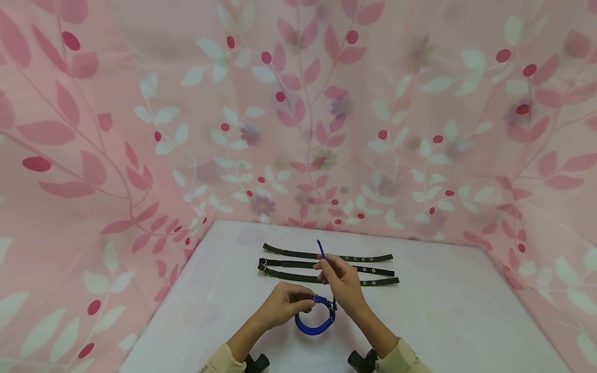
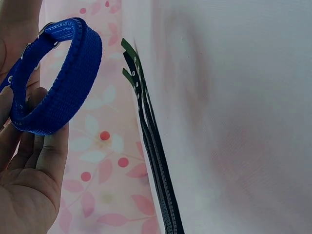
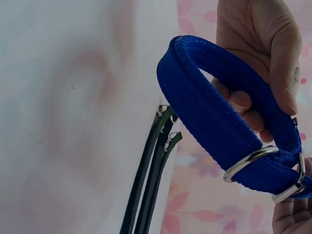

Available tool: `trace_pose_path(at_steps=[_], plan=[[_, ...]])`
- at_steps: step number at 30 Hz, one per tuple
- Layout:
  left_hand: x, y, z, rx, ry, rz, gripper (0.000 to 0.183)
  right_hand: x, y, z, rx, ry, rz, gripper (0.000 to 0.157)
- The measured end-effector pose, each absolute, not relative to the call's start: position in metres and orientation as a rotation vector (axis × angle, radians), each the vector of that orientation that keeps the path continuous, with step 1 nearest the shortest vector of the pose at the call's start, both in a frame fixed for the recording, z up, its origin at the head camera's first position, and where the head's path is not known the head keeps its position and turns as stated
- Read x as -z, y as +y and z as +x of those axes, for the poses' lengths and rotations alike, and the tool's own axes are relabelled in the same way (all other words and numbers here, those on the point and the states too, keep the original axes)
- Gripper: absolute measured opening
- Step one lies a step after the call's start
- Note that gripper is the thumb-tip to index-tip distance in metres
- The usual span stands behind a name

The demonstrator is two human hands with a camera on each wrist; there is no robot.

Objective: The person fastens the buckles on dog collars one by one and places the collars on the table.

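Observation:
A blue collar [image 1: 312, 330] is bent into a loop, raised in front of the person between both hands. My left hand [image 1: 285, 304] pinches the loop's upper left side between thumb and fingers. At the upper right, my right hand [image 1: 343, 282] pinches the strap, whose narrow blue free end [image 1: 320, 247] sticks up past the fingertips. Close up in the right wrist view, the woven blue band [image 3: 204, 107] carries a metal ring [image 3: 251, 163] and a silver buckle [image 3: 288, 193] near the right hand. The left wrist view shows the loop's stitched band [image 2: 85, 80].
Three dark collars lie side by side on the white table [image 1: 443, 311] beyond the hands: a back one [image 1: 289, 253], a middle one [image 1: 294, 264] and a front one [image 1: 291, 276]. Pink leaf-patterned cloth [image 1: 303, 129] walls the table's back and sides.

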State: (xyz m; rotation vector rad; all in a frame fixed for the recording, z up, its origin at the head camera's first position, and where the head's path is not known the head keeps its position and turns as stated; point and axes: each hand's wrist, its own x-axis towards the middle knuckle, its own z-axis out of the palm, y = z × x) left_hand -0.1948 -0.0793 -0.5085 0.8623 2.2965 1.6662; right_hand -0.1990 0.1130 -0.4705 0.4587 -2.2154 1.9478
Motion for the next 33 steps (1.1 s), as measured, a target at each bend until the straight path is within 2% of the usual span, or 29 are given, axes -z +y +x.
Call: trace_pose_path(at_steps=[25, 33], plan=[[0.506, -0.082, -0.194, -1.718, 2.22, 0.851, 0.019, 0.466, 0.11, -0.204, -2.004, -2.159, 0.505, 0.029], [0.506, -0.081, -0.198, -1.845, 2.164, 0.704, 0.021, 0.464, 0.119, -0.204, -1.983, -2.141, 0.518, 0.032]])
